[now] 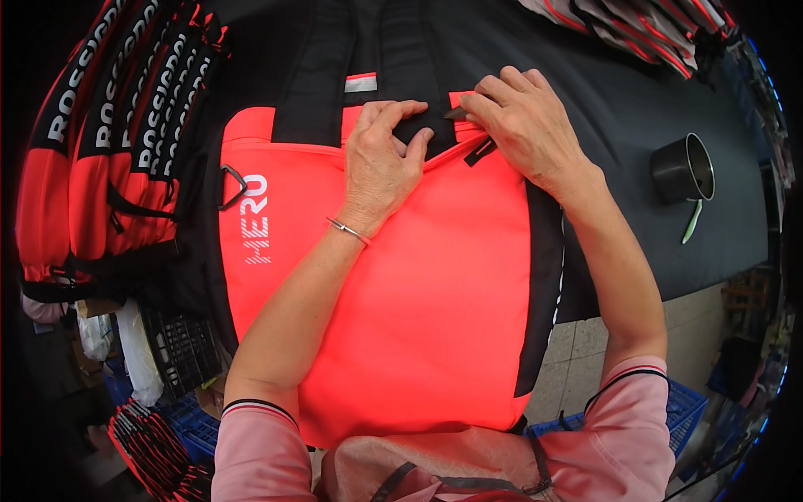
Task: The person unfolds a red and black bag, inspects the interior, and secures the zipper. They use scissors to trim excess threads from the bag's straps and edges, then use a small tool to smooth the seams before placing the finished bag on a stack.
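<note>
A bright coral-red backpack (pixel 418 293) with black sides and black shoulder straps lies flat before me, a zipped opening across its upper part. At that opening, my left hand (pixel 381 163) is closed on the fabric edge, which dips beneath it. Its index finger and thumb reach over the black cloth; the other fingers are partly hidden. My right hand (pixel 523 121) is closed at the opening's right end, on a small dark pointed tool (pixel 456 113) whose kind I cannot make out. Just below its fingers hangs a black zipper pull (pixel 480 151).
Several similar red and black backpacks (pixel 125 167) stand stacked at the left. A dark metal mug (pixel 679 170) and a light green-handled tool (pixel 693 221) are on the black table (pixel 619 251) at right. More bag pieces (pixel 636 29) lie far right. Blue crates (pixel 686 410) stand below the table.
</note>
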`<state>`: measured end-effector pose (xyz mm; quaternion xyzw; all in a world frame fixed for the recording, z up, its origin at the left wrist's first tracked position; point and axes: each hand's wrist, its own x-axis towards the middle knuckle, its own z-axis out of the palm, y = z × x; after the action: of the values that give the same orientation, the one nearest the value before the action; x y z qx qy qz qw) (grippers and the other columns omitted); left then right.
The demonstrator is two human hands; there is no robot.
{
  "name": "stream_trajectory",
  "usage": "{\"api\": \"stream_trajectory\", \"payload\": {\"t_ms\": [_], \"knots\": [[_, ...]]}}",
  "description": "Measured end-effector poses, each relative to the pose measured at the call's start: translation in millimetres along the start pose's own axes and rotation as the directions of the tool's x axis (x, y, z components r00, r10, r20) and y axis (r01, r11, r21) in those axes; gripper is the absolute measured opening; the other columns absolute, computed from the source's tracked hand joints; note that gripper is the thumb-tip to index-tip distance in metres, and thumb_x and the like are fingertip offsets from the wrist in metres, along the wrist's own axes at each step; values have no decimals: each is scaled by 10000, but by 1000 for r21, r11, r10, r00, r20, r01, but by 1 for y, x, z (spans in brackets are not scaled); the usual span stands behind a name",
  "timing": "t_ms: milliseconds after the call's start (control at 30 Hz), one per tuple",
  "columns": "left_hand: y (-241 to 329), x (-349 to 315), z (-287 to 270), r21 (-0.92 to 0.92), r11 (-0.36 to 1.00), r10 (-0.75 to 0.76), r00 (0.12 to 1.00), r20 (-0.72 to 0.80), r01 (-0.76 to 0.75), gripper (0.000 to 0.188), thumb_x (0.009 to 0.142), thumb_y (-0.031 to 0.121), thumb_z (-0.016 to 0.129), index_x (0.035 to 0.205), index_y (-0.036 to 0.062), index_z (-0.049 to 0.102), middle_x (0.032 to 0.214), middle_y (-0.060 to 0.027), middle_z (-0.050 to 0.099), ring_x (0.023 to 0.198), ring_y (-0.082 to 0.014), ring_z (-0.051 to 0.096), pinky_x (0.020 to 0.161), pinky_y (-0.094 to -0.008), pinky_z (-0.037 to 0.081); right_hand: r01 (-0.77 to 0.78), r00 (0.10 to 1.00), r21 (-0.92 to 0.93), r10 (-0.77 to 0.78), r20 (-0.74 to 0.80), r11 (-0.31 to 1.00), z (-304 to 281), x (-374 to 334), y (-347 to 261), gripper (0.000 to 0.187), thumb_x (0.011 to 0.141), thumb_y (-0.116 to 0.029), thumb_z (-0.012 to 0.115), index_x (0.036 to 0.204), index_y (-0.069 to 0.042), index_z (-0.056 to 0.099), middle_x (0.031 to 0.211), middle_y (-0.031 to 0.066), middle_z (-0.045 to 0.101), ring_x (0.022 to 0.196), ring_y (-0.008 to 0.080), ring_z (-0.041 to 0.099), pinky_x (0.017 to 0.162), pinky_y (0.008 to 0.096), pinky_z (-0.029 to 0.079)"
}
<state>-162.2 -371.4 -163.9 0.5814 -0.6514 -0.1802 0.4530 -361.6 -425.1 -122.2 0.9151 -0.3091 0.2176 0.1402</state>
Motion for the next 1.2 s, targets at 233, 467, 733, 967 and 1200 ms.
{"api": "stream_trajectory", "payload": {"t_ms": [233, 467, 733, 967, 1200], "knots": [[0, -2, 0, -6, 1000, 14, 1000, -8, -14, 305, 836, 36, 749, 1133, 84, 703, 1043, -55, 593, 516, -44, 521, 534, -211, 456, -386, 907, 505, 416, 57, 772, -1, -5, 2, 191, 896, -193, 679, 986, -26, 701, 898, 63, 678, 886, 233, 617, 788, 343, 477], [2, -1, 5, 37, 997, 73, 997, -38, -71, 316, 831, 83, 776, 1141, 122, 729, 1001, -37, 586, 503, -41, 464, 534, -225, 437, -546, 763, 693, 621, 179, 471, 1, -8, 3, 295, 929, -235, 666, 1123, -16, 701, 933, 99, 721, 751, 154, 628, 740, 306, 507], [-6, 19, 20, 219, 915, 345, 938, 4, -338, 173, 838, 105, 756, 1002, 69, 711, 972, -65, 611, 614, -211, 584, 540, -304, 470, -601, 711, 701, 658, 249, 384, 5, -12, 7, 309, 957, -212, 638, 1154, 22, 676, 961, 56, 710, 893, 102, 622, 819, 247, 484], [-1, 22, 19, 289, 918, 239, 959, 149, -274, 127, 945, 105, 620, 1007, 2, 577, 879, -82, 551, 706, -218, 589, 631, -331, 476, -587, 719, 698, 660, 218, 409, 3, -16, 5, 299, 962, -208, 625, 1159, 11, 677, 1007, 76, 718, 918, 125, 638, 843, 258, 488], [13, -17, -12, -146, 978, 170, 973, 156, -147, 186, 957, 144, 603, 855, -7, 568, 811, -90, 528, 662, -199, 522, 600, -312, 438, -342, 905, 461, 418, -72, 819, -2, -20, 2, 204, 903, -194, 683, 1038, -40, 670, 936, 60, 651, 855, 230, 599, 776, 349, 481]]}}
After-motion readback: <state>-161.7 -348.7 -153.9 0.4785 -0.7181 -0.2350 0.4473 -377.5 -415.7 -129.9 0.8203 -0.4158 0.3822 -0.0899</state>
